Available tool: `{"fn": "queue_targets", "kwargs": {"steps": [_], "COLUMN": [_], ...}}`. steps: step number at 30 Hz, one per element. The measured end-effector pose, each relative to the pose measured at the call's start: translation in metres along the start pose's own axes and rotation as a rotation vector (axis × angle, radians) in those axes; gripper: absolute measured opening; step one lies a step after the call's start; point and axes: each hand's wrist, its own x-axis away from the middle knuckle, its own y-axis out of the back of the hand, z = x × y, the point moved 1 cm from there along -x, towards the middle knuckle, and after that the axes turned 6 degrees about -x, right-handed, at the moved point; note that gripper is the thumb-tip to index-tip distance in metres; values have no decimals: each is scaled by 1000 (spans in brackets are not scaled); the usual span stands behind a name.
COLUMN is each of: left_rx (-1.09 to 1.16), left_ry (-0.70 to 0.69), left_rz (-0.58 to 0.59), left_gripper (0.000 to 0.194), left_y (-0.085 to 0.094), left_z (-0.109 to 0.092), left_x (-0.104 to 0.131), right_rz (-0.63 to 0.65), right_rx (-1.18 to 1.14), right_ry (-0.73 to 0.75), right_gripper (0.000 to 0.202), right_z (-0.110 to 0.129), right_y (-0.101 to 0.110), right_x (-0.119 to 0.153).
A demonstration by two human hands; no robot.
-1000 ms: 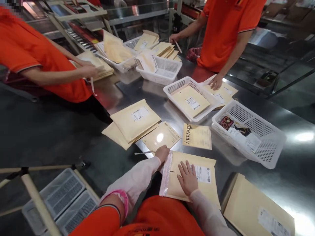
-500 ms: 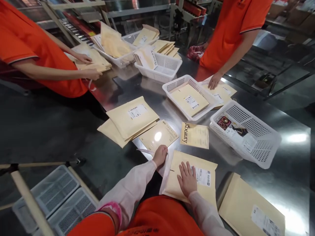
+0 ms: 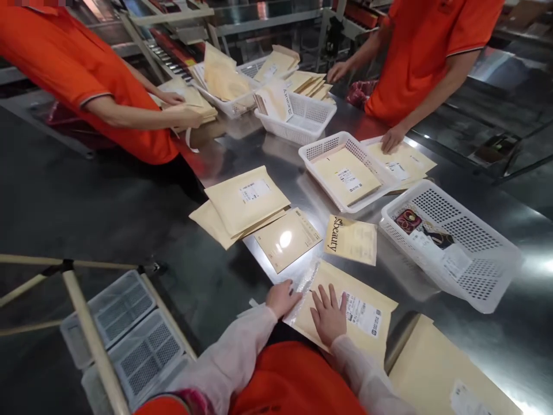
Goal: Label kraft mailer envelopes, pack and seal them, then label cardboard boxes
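A padded envelope [image 3: 358,288] with a white printed label lies in front of me at the table edge, its bubble-lined open end [image 3: 305,288] toward the left. My right hand [image 3: 330,317] rests flat on it beside the label, fingers spread. At the open end is my left hand [image 3: 283,298], fingers stretched toward the lining's edge. A pale thin strip [image 3: 251,308] shows beyond my left wrist; its other end is hidden. Just ahead lie a flat tan card or envelope [image 3: 287,239] and a small pouch [image 3: 351,239] printed "beauty".
Labelled padded envelopes [image 3: 248,199] overhang the left table edge; another [image 3: 444,363] lies at right. White baskets [image 3: 492,282] hold packets and envelopes. Two co-workers in orange shirts [image 3: 425,63] handle envelopes across the metal table [image 3: 276,158]. A pole rack [image 3: 93,340] with crates stands lower left.
My left hand has opened from a closed grip and moved to the envelope's open end, with the strip now lower. The right co-worker's other hand has come into view. The view has shifted.
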Motion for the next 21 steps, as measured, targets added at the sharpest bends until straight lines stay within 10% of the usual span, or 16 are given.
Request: {"fn": "queue_targets", "kwargs": {"steps": [4,15,21], "left_rx": [-18,-513,-516], "left_ry": [-84,-246,-483], "left_rz": [37,113,291], "left_gripper": [47,100,74], "left_y": [-45,-87,-99], "left_z": [-32,-73,-7], "left_x": [-12,20,41], "right_rz": [-41,-206,-212], "right_rx": [-21,-78,-10], "right_ry": [-52,-37,-59], "right_gripper": [44,32,28], "right_z": [-8,-52,-47], "right_y": [9,16,11], "right_x": [-6,-78,-86]}}
